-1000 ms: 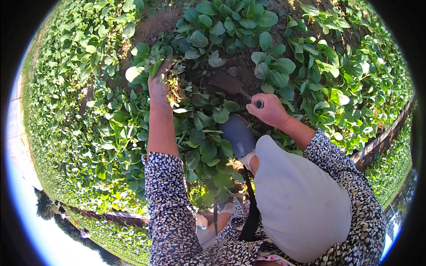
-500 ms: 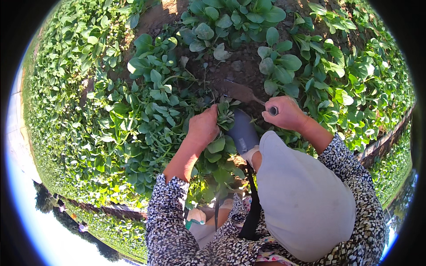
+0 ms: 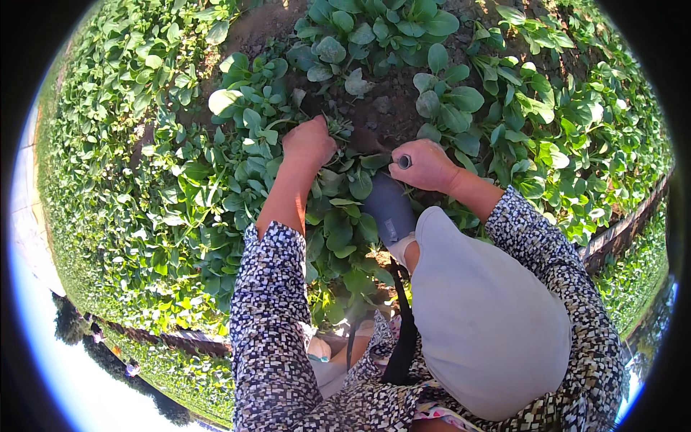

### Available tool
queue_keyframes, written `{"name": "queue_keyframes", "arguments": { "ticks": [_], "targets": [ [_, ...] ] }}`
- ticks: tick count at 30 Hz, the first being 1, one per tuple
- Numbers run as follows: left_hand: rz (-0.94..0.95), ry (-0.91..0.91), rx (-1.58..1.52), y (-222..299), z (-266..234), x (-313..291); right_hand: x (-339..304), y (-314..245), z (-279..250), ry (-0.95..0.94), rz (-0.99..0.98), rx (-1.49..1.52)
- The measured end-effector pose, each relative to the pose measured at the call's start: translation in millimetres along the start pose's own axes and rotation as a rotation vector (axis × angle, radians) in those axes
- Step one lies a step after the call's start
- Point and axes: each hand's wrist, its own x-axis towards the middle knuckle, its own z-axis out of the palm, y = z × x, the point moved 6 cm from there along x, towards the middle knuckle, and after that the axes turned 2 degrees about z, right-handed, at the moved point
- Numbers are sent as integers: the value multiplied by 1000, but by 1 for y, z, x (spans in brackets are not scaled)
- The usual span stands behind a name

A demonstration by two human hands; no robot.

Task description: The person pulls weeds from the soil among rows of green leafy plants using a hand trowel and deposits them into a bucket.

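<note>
My right hand (image 3: 426, 165) is closed around the handle of a hand trowel (image 3: 367, 142), the handle's round end pointing up from the fist. Its brown, soil-coloured blade lies low over the dirt, partly hidden by leaves. Left of it, my left hand (image 3: 308, 145) is closed on a small leafy plant (image 3: 337, 128); the fingertips are hidden behind the hand. Broad-leaved green plants (image 3: 342, 230) stand between my forearms. Close below the trowel is my dark grey shoe (image 3: 389, 205).
Dark bare soil (image 3: 385, 108) shows beyond my hands. A leafy seedling (image 3: 450, 101) grows to the right, and a larger clump (image 3: 374, 29) at the far side. My pale grey knee (image 3: 489, 317) rises at the lower right. Dense greenery surrounds me.
My left hand has moved up and left, from the plants by my shoe to a small plant farther away. My right hand has shifted left and slightly away with the trowel.
</note>
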Motion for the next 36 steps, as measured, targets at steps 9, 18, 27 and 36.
{"name": "queue_keyframes", "arguments": {
  "ticks": [9,18,27,36],
  "targets": [
    [101,-37,-54,-7,50,-34,-24,14,-6,-68,161,143],
    [-509,279,-1767,-107,87,-76,-4,8,-18,-214,-18,-126],
    [-152,142,-1326,-71,31,-36,30,-12,-13,-292,-213,-190],
    [81,-75,138,-31,36,-29,35,-1,-25,-421,-183,-249]
  ]
}}
